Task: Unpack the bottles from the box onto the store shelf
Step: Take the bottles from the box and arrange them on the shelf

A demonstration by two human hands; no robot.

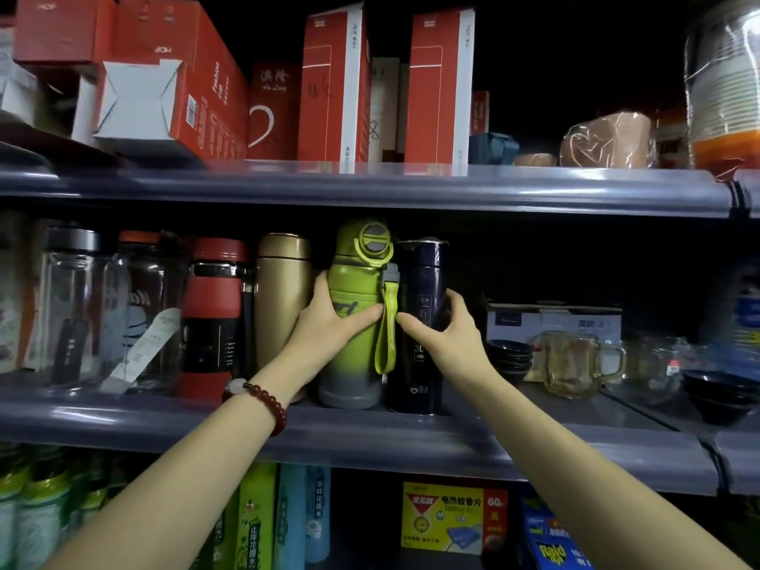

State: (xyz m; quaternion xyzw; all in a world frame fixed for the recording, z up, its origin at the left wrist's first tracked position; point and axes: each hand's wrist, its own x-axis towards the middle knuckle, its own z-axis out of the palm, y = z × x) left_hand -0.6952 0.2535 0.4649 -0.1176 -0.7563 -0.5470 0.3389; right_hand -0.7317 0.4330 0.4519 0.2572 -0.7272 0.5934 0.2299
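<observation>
A green bottle [353, 281] with a grey base and a looped green strap stands upright on the middle shelf [534, 442]. My left hand [329, 322] grips its body from the left, thumb behind and fingers across the front. Right beside it stands a dark navy bottle [423, 273], which my right hand [444, 327] holds around its middle. To the left stand a gold bottle [281, 290], a red and black bottle [214, 314] and two clear glass bottles [78, 302]. No box of bottles is in view.
Red cartons [333, 84] line the upper shelf. Right of the navy bottle sit stacked dark bowls [510, 355], a glass mug [575, 364] and more glassware. The lower shelf holds green bottles and insect-repellent boxes [452, 516].
</observation>
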